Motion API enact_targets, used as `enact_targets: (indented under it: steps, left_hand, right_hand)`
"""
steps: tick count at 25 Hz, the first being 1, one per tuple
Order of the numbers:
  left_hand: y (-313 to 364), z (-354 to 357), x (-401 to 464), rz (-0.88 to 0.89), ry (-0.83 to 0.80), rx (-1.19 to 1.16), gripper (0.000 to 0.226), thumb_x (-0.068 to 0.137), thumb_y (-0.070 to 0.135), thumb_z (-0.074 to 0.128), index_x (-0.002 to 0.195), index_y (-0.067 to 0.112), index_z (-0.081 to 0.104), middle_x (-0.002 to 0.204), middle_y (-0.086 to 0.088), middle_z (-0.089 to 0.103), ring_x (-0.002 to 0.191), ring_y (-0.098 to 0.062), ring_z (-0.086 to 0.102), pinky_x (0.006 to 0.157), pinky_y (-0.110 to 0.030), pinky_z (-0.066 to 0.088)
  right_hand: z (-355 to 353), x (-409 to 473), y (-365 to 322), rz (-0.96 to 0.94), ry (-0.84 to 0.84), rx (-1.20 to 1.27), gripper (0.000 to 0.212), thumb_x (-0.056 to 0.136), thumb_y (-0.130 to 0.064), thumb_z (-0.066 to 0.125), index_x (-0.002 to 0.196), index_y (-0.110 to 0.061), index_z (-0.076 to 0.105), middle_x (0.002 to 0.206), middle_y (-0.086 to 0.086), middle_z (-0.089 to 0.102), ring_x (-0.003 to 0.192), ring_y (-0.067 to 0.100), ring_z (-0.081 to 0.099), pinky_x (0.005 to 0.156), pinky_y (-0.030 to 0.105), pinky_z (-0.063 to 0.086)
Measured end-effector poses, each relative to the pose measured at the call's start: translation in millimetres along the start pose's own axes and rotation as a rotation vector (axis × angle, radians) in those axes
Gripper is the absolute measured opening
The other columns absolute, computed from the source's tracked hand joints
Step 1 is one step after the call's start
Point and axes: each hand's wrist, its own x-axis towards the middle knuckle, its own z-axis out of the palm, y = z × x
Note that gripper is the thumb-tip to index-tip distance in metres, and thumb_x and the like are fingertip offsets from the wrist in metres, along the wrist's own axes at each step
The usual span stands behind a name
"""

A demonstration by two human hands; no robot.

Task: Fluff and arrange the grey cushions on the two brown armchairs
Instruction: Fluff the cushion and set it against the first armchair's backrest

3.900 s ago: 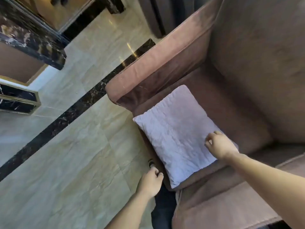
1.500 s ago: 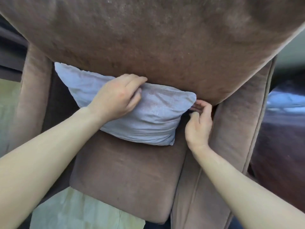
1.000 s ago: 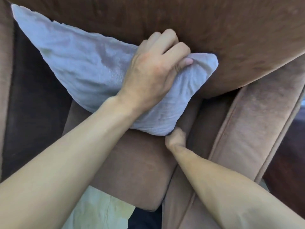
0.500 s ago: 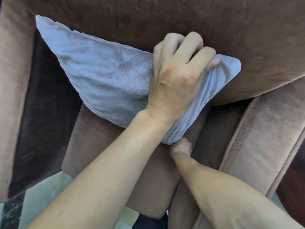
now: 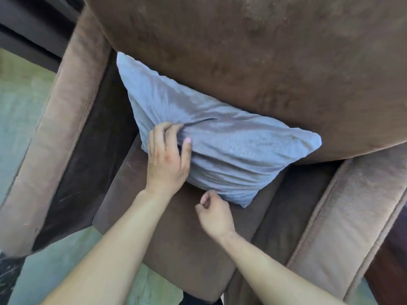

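A grey cushion (image 5: 231, 146) leans tilted against the backrest of a brown armchair (image 5: 275, 62), its lower edge resting on the seat (image 5: 176, 238). My left hand (image 5: 168, 159) pinches the fabric at the cushion's lower left side, bunching it into folds. Just below the cushion's bottom edge, my right hand (image 5: 214, 213) hovers over the seat, fingers curled shut with nothing in them; whether it touches the cushion is unclear. The cushion's upper edge is hidden behind the bulging backrest.
The armchair's left armrest (image 5: 61, 133) and right armrest (image 5: 352, 227) flank the seat. Pale tiled floor (image 5: 19, 119) shows to the left and below the seat front. A dark strip of furniture or wall (image 5: 33, 34) lies at the upper left.
My left hand has slid from the cushion's right top corner down to its lower left side. My right hand has come out from under the cushion. The cushion sits lower and more to the right.
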Motion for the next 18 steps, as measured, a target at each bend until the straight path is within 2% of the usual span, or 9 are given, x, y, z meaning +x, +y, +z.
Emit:
enact_targets:
  steps: [2, 4, 6, 8, 10, 11, 13, 16, 18]
  left_hand:
    - [-27.6, -5.6, -19.1, -0.072, 0.06, -0.029, 0.031, 0.102, 0.023, 0.054, 0.122, 0.001, 0.061, 0.12, -0.02, 0.058, 0.11, -0.037, 0.055, 0.096, -0.049, 0.045]
    - [-55.4, -8.2, -30.4, -0.294, 0.129, -0.149, 0.022, 0.101, 0.017, 0.051, 0.117, 0.004, 0.061, 0.114, -0.017, 0.059, 0.108, -0.036, 0.056, 0.096, -0.046, 0.044]
    - [-99.9, 11.8, -43.6, -0.673, 0.096, -0.226, 0.014, 0.102, 0.013, 0.049, 0.107, 0.011, 0.062, 0.106, -0.012, 0.063, 0.105, -0.034, 0.06, 0.094, -0.042, 0.045]
    - [-144.3, 41.5, -56.3, -1.085, 0.029, -0.422, 0.016, 0.103, 0.012, 0.048, 0.098, 0.017, 0.063, 0.096, -0.008, 0.067, 0.1, -0.035, 0.067, 0.087, -0.043, 0.051]
    - [-170.4, 71.3, -54.2, -1.382, 0.038, -0.76, 0.024, 0.105, 0.011, 0.043, 0.113, 0.009, 0.066, 0.099, -0.012, 0.066, 0.087, -0.032, 0.068, 0.075, -0.042, 0.054]
    - [-179.3, 81.9, -47.7, -1.476, 0.046, -0.904, 0.028, 0.107, 0.011, 0.041, 0.125, 0.003, 0.061, 0.104, -0.015, 0.064, 0.087, -0.031, 0.065, 0.074, -0.043, 0.054]
    - [-189.2, 95.4, -36.5, -1.541, 0.044, -1.122, 0.033, 0.111, 0.013, 0.04, 0.138, -0.004, 0.048, 0.111, -0.022, 0.059, 0.097, -0.036, 0.062, 0.085, -0.049, 0.053]
    - [-198.2, 101.8, -28.2, -1.514, 0.075, -1.334, 0.034, 0.112, 0.018, 0.041, 0.135, -0.006, 0.045, 0.111, -0.023, 0.062, 0.101, -0.038, 0.065, 0.09, -0.048, 0.053]
    - [-205.6, 101.1, -29.1, -1.488, 0.097, -1.462, 0.025, 0.109, 0.019, 0.052, 0.122, -0.002, 0.057, 0.105, -0.014, 0.069, 0.094, -0.03, 0.07, 0.085, -0.043, 0.056]
  right_hand:
    - [6.5, 4.1, -44.2, -0.23, -0.152, -0.072, 0.022, 0.088, -0.013, 0.059, 0.109, -0.019, 0.061, 0.09, -0.003, 0.071, 0.088, 0.022, 0.067, 0.085, 0.034, 0.053]
    - [8.0, 13.3, -88.0, -0.446, -0.107, -0.16, 0.032, 0.09, -0.01, 0.055, 0.121, -0.015, 0.06, 0.112, 0.004, 0.072, 0.104, 0.023, 0.068, 0.096, 0.04, 0.053]
    - [5.2, 20.3, -133.9, -0.663, 0.016, -0.218, 0.034, 0.091, -0.007, 0.052, 0.123, -0.013, 0.062, 0.118, 0.006, 0.07, 0.109, 0.024, 0.066, 0.099, 0.039, 0.052]
    - [1.2, 30.6, -180.0, -0.926, 0.201, -0.319, 0.031, 0.089, -0.008, 0.05, 0.116, -0.009, 0.065, 0.113, 0.008, 0.067, 0.103, 0.026, 0.064, 0.09, 0.038, 0.053]
    - [-9.8, 59.0, -221.5, -1.068, 0.449, -0.521, 0.031, 0.086, -0.007, 0.05, 0.112, -0.007, 0.067, 0.11, 0.011, 0.065, 0.1, 0.031, 0.06, 0.085, 0.039, 0.051]
    - [-12.8, 75.8, -237.9, -1.068, 0.543, -0.64, 0.033, 0.085, -0.005, 0.051, 0.114, -0.006, 0.067, 0.112, 0.013, 0.064, 0.101, 0.033, 0.059, 0.086, 0.041, 0.05]
    - [-15.9, 96.5, -257.0, -1.022, 0.659, -0.807, 0.036, 0.086, -0.004, 0.049, 0.117, -0.005, 0.066, 0.113, 0.016, 0.064, 0.099, 0.036, 0.057, 0.087, 0.046, 0.05]
    - [-14.0, 100.6, -267.7, -0.949, 0.7, -0.72, 0.037, 0.095, -0.016, 0.043, 0.128, -0.01, 0.06, 0.118, 0.012, 0.06, 0.096, 0.03, 0.057, 0.078, 0.038, 0.046]
    - [-12.0, 99.2, -275.1, -0.738, 0.704, -0.692, 0.038, 0.097, -0.027, 0.048, 0.133, -0.017, 0.055, 0.122, 0.007, 0.064, 0.106, 0.031, 0.061, 0.079, 0.036, 0.043]
